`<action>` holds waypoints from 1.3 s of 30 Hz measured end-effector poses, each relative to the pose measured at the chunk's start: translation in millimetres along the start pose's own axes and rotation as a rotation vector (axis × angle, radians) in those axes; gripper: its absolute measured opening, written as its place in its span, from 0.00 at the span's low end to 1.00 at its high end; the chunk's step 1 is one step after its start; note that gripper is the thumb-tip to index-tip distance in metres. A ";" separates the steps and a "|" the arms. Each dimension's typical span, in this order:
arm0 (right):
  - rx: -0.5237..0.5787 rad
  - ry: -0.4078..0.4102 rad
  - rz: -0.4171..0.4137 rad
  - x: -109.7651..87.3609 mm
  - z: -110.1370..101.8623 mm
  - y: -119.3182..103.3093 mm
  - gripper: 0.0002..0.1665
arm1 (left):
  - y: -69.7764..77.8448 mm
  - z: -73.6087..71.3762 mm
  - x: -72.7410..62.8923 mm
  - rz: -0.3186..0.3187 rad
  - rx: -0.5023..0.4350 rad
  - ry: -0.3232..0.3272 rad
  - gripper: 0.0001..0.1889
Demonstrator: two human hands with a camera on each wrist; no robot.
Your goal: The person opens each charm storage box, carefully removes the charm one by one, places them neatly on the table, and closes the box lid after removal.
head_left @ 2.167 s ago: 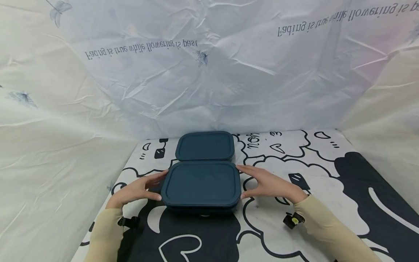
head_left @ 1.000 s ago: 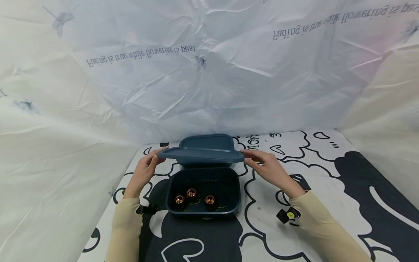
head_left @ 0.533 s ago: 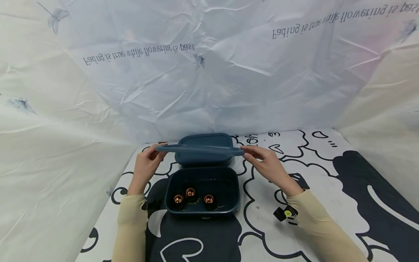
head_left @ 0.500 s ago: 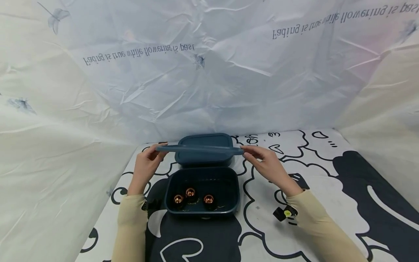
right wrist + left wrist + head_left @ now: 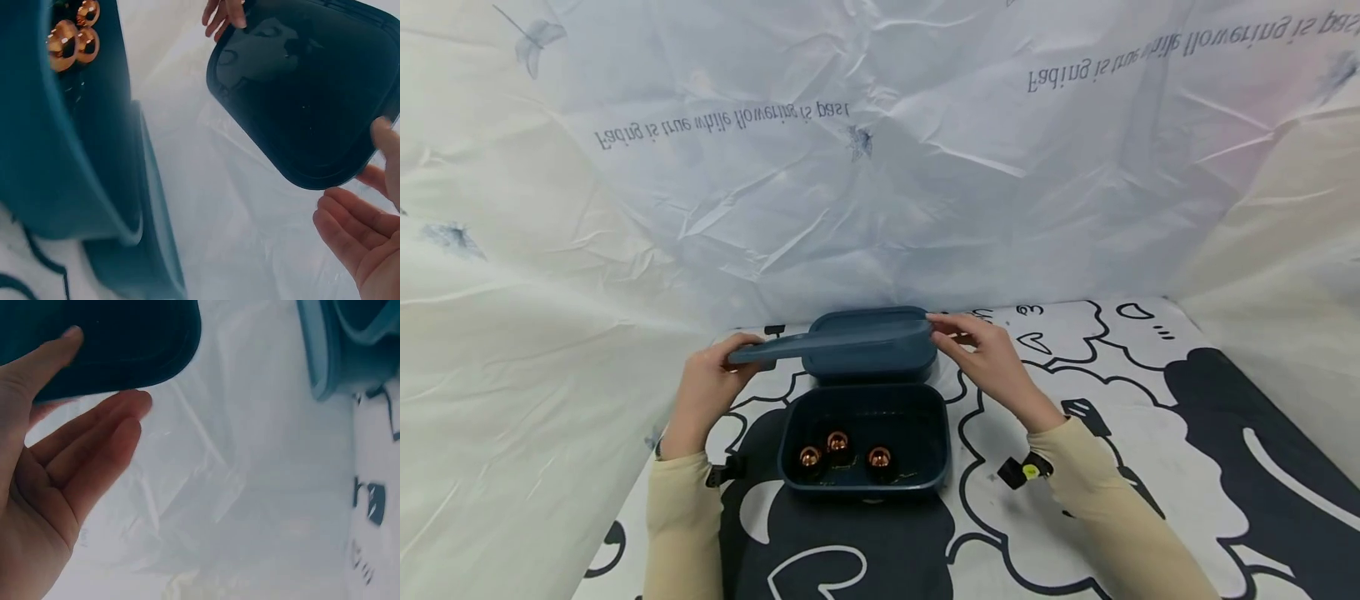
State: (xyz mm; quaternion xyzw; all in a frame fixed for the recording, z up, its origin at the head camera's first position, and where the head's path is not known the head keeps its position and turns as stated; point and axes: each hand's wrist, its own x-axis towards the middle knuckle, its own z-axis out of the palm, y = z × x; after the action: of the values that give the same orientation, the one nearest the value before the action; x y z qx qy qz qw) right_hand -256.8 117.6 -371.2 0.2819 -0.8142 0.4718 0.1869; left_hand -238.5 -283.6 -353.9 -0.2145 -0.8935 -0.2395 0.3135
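Note:
A dark blue lid (image 5: 820, 342) is held up behind an uncovered dark blue box (image 5: 921, 433). My left hand (image 5: 709, 383) grips the lid's left end, thumb on one face and fingers at the edge in the left wrist view. At the opposite end, my right hand (image 5: 988, 362) pinches the rim; in the right wrist view the thumb lies on the lid's underside (image 5: 312, 94). The lid tilts, its left end lower. Inside the box sit three shiny copper-coloured balls (image 5: 838, 442), two of them close together at the left.
Right behind the uncovered box stands a second dark blue box (image 5: 872, 365) with its lid on, partly covered by the raised lid. A black and white patterned cloth (image 5: 1037, 542) lies under everything. Whitish plastic sheeting (image 5: 880, 208) rises at the back and sides.
Both hands have lifted the lid off the front box, uncovering the balls. Over the last half second the lid has shifted left, its left end dropping and its right end rising.

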 end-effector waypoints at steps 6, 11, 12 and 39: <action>0.020 0.028 -0.080 17.6 11.0 -12.2 0.21 | 2.1 -14.0 -3.9 0.025 0.076 -0.002 0.15; 0.045 0.042 -0.095 27.0 17.1 -19.1 0.21 | 1.3 -20.0 -8.7 0.034 0.057 0.018 0.15; 0.049 0.045 -0.095 28.8 18.1 -20.6 0.21 | 0.5 -21.0 -9.9 0.037 0.057 0.025 0.15; 0.445 -0.052 0.009 63.6 97.8 -52.7 0.11 | -5.3 -38.2 -34.5 -0.338 -0.232 -0.004 0.07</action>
State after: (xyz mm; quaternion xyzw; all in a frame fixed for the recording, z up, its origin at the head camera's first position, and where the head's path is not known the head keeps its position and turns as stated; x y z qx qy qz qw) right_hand -276.1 -6.6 -347.3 0.3246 -0.6958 0.6333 0.0972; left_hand -199.2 -317.3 -352.1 -0.0969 -0.8838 -0.3897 0.2401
